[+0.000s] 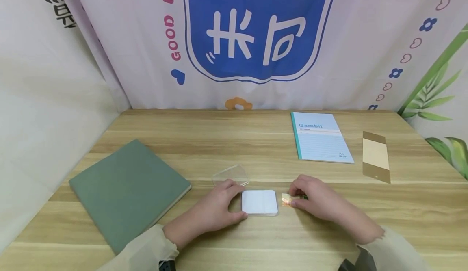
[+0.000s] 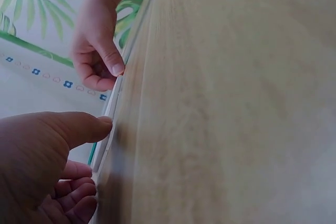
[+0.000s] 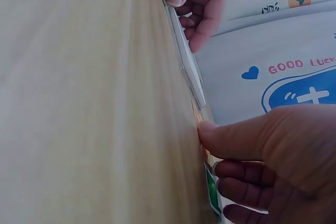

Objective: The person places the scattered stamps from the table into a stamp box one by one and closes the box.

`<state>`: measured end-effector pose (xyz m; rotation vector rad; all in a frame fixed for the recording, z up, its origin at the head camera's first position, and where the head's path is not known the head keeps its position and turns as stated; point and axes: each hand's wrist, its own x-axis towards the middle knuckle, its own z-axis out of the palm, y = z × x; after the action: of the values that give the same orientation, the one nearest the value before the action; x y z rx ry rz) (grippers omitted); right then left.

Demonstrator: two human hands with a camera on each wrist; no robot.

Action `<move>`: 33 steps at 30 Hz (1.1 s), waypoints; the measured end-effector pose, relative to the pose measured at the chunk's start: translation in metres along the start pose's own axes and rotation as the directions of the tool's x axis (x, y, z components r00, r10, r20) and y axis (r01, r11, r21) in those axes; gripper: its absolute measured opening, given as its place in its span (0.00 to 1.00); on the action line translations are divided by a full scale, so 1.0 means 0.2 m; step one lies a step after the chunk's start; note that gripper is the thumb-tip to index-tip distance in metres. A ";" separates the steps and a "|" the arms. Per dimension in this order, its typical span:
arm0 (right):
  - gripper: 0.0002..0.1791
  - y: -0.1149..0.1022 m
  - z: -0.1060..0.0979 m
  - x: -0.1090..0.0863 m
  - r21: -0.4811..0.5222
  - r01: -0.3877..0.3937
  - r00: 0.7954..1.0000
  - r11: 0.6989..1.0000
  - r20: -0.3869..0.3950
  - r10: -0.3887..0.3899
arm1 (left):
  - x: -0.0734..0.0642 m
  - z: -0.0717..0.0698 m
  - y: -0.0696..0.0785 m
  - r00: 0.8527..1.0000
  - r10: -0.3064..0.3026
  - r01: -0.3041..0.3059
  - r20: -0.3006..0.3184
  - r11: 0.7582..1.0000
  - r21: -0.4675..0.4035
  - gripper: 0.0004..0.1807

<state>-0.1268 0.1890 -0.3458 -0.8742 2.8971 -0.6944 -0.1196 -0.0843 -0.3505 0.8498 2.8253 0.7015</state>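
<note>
A stack of white cards (image 1: 259,201) with rounded corners lies in a shallow clear plastic case at the middle of the table. My left hand (image 1: 215,207) holds the case at its left side, thumb at the near corner and fingers at the far one. Behind those fingers lies a clear plastic lid (image 1: 233,174), partly hidden by them. Just right of the case, my right hand (image 1: 321,200) pinches a small shiny orange-gold card (image 1: 287,199) flat on the table. A green patch (image 3: 212,190) shows under its curled fingers in the right wrist view.
A large green book (image 1: 128,194) lies at the left. Toward the back right are a light blue notebook (image 1: 323,139) and a brown-and-cream flat strip (image 1: 375,156). Printed cloth (image 1: 146,88) hangs along the table's back edge.
</note>
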 end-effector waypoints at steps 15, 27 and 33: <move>0.09 -0.01 -0.01 0.03 0.156 -0.166 0.986 0.974 0.060 0.158 | 0.00 0.01 0.00 1.000 -0.022 0.022 -0.019 1.000 -0.001 0.30; 0.10 -0.01 0.00 0.03 0.229 -0.166 0.986 0.959 0.047 0.159 | 0.00 0.02 0.00 1.000 -0.026 0.026 -0.008 0.999 0.024 0.30; 0.05 0.00 -0.02 0.05 0.270 -0.208 0.977 0.940 0.093 0.190 | 0.01 0.01 0.00 0.999 -0.031 0.031 0.015 0.999 0.041 0.30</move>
<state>-0.1349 0.1853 -0.3417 -0.5510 2.6871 -0.9986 -0.1197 -0.0824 -0.3522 0.8119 2.8420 0.6323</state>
